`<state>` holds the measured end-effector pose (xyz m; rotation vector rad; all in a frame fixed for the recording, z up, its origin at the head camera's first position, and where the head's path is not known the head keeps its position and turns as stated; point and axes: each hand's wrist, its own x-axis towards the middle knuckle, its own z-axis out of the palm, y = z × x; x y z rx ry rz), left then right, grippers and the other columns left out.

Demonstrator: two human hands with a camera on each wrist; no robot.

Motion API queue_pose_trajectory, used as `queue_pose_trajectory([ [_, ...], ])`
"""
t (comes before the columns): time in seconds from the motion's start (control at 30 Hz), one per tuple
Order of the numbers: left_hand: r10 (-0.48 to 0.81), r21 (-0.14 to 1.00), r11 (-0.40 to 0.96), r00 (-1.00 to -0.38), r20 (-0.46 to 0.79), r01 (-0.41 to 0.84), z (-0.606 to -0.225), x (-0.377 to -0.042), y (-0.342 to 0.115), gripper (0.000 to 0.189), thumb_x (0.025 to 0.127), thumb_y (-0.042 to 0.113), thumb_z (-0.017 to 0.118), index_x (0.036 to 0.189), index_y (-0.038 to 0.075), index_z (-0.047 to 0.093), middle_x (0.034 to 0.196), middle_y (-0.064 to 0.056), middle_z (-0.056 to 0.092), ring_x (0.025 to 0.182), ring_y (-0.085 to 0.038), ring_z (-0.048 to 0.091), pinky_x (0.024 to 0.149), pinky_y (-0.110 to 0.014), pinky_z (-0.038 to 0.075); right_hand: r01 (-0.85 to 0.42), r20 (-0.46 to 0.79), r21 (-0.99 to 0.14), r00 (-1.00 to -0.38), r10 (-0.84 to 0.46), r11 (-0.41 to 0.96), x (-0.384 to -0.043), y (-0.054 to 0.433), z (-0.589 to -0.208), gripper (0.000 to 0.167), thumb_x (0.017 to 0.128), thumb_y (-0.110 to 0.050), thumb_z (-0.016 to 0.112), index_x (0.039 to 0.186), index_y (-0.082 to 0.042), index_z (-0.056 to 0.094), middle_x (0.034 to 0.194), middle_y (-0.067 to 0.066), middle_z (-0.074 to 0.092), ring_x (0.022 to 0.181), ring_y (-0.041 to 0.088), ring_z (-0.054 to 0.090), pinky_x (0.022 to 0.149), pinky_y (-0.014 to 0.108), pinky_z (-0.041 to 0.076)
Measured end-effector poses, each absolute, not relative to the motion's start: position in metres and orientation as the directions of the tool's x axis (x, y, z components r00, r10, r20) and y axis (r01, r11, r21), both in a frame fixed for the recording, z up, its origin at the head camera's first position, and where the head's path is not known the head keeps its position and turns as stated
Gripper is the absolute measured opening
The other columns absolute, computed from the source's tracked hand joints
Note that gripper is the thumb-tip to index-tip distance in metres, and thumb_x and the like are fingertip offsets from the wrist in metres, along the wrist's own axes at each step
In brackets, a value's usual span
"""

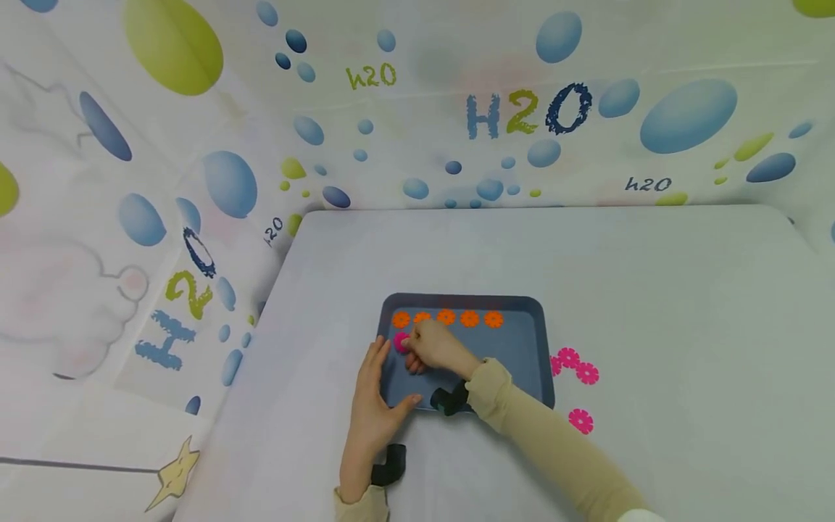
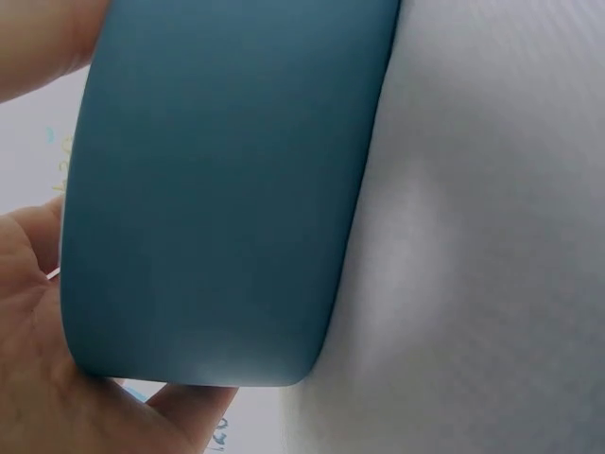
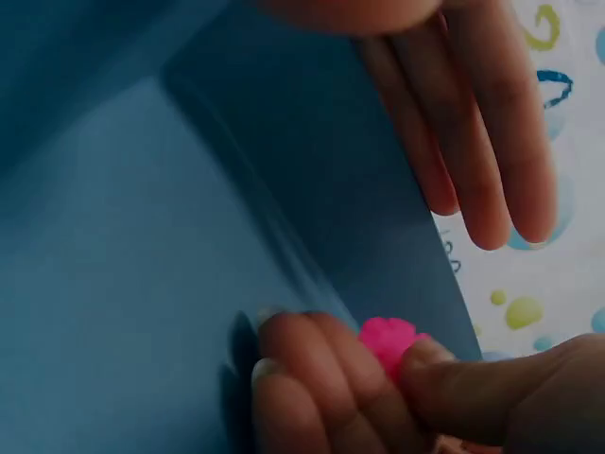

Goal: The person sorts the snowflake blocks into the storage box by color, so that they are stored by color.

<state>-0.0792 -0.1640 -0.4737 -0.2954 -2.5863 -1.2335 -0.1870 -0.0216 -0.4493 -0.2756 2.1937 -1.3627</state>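
Note:
A blue-grey tray (image 1: 522, 355) lies on the table. Inside it, along the far side, runs a row of several orange flower-shaped pieces (image 1: 470, 319). My right hand (image 1: 440, 346) is over the tray's left part, pinching a pink flower-shaped piece (image 3: 386, 342) between thumb and fingers, just in front of the row's left end. Around the tray's near left corner rests my left hand (image 1: 375, 417), its straight fingers along the left wall and its thumb at the front rim. The left wrist view is mostly filled by the tray's outer wall (image 2: 217, 208).
Several loose pink flower-shaped pieces (image 1: 580, 420) lie on the white table (image 1: 672, 312) beyond the tray's right wall. A dark device (image 1: 389, 465) is worn at the left wrist, another (image 1: 450, 399) at the right. A printed backdrop (image 1: 430, 116) borders the table's far and left sides.

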Motion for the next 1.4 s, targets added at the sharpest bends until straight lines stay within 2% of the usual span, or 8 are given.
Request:
queue_pose_trajectory([
  [0.1,0.071,0.72,0.624,-0.939,0.335,0.304,-0.474,-0.079,-0.164,0.092,0.07,0.014,0.086,0.148,0.004,0.037,0.154,-0.02,0.034,0.142,-0.043,0.028,0.116,-0.04,0.027,0.123,-0.358,-0.869,-0.825,-0.438,0.479,-0.188,-0.026,-0.451,0.027,0.098,-0.014,0.056,0.076,0.001,0.061,0.066,0.01,0.07,0.049,0.01,0.063,0.051,0.026,0.056],
  [0.33,0.079,0.728,0.611,-0.939,0.336,0.312,-0.474,-0.081,-0.165,0.093,0.069,0.014,0.086,0.147,0.004,0.037,0.155,-0.021,0.033,0.142,-0.045,0.027,0.107,-0.062,0.03,0.182,-0.397,-0.863,-0.82,-0.411,0.471,-0.193,-0.03,-0.456,0.03,0.097,-0.019,0.058,0.078,0.003,0.065,0.058,0.007,0.065,0.043,0.01,0.061,0.049,0.027,0.055],
  [0.53,0.069,0.748,0.599,-0.949,0.308,0.286,-0.475,-0.08,-0.163,0.091,0.07,0.013,0.086,0.147,0.004,0.039,0.155,-0.02,0.032,0.143,-0.044,0.026,0.108,-0.062,0.028,0.179,-0.382,-0.875,-0.827,-0.413,0.45,-0.192,-0.028,-0.458,0.041,0.097,-0.029,0.059,0.066,-0.003,0.06,0.054,0.005,0.063,0.043,0.012,0.061,0.048,0.029,0.055],
  [0.67,0.066,0.753,0.599,-0.954,0.292,0.272,-0.476,-0.078,-0.162,0.09,0.07,0.013,0.085,0.147,0.004,0.038,0.155,-0.02,0.032,0.143,-0.045,0.026,0.108,-0.062,0.028,0.12,-0.335,-0.893,-0.82,-0.463,0.434,-0.187,-0.017,-0.454,0.05,0.099,-0.037,0.053,0.063,-0.004,0.059,0.062,0.008,0.068,0.05,0.015,0.065,0.053,0.029,0.057],
  [0.83,0.077,0.744,0.6,-0.947,0.313,0.295,-0.475,-0.08,-0.165,0.091,0.069,0.011,0.086,0.146,0.002,0.038,0.155,-0.021,0.032,0.142,-0.046,0.026,0.107,-0.064,0.029,0.008,-0.193,-0.932,-0.858,-0.476,0.362,-0.178,0.017,-0.426,0.04,0.1,-0.038,0.05,0.092,-0.004,0.07,0.093,0.012,0.074,0.085,0.025,0.071,0.077,0.034,0.058],
  [1.0,0.072,0.74,0.603,-0.944,0.322,0.298,-0.475,-0.08,-0.168,0.091,0.069,0.01,0.086,0.146,0.001,0.038,0.155,-0.021,0.032,0.142,-0.046,0.026,0.106,-0.064,0.029,-0.096,-0.024,-0.944,-0.934,-0.356,0.316,-0.169,0.07,-0.408,0.036,0.101,-0.037,0.05,0.118,-0.009,0.064,0.118,0.016,0.069,0.107,0.033,0.066,0.092,0.046,0.053],
  [1.23,0.071,0.746,0.602,-0.95,0.305,0.285,-0.475,-0.08,-0.168,0.089,0.07,0.011,0.085,0.145,0.0,0.038,0.156,-0.019,0.031,0.143,-0.044,0.025,0.107,-0.063,0.029,-0.068,0.027,-0.929,-0.993,-0.115,0.365,-0.147,0.133,-0.418,0.04,0.102,-0.035,0.048,0.127,-0.007,0.058,0.125,0.018,0.065,0.114,0.034,0.063,0.096,0.043,0.051],
  [1.4,0.073,0.755,0.589,-0.95,0.305,0.288,-0.476,-0.08,-0.165,0.089,0.07,0.011,0.085,0.146,0.001,0.038,0.156,-0.019,0.031,0.143,-0.045,0.024,0.107,-0.064,0.029,-0.023,0.03,-0.921,-0.999,0.011,0.39,-0.125,0.161,-0.437,0.031,0.103,-0.017,0.047,0.128,-0.001,0.056,0.126,0.021,0.063,0.112,0.034,0.065,0.09,0.025,0.054],
])
